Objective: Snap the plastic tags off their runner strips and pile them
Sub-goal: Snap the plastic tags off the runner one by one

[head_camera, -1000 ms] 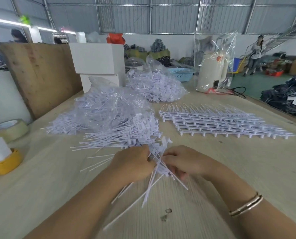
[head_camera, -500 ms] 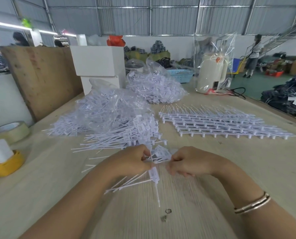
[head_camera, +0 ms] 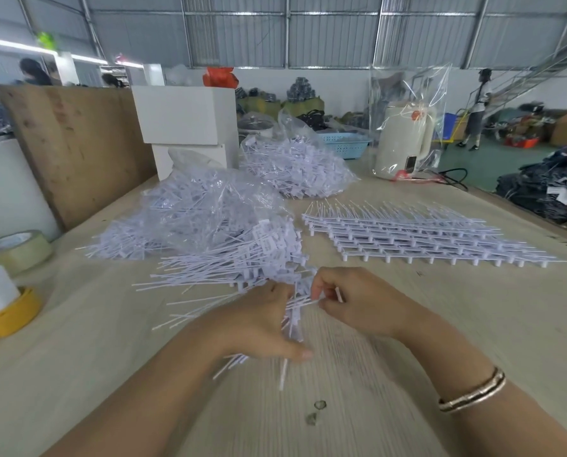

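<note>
Gripping a fan of light, springy white tags (head_camera: 293,311) in the left hand (head_camera: 259,324) while pinching the thin, brittle-looking runner strip (head_camera: 338,294) in the right hand (head_camera: 351,298), just short of the loose pile (head_camera: 242,258) beyond both hands.

A large factory or warehouse floor used for hand assembly and packing. Corrugated metal walls (head_camera: 325,34) on steel framing rise behind a long, pale wooden worktable (head_camera: 473,324). On the table lie clear plastic bags of white plastic tags (head_camera: 295,166), a loose pile of tags (head_camera: 236,262) and stacked runner strips (head_camera: 417,239). Rolls of packing tape (head_camera: 18,249) sit at the left edge beside white cardboard boxes (head_camera: 183,113). Beyond the table, a green painted floor (head_camera: 493,163) holds heaps of dark bagged goods (head_camera: 546,189), a blue basket (head_camera: 345,143) and a metal staircase (head_camera: 546,70). Other workers stand in the distance.
</note>
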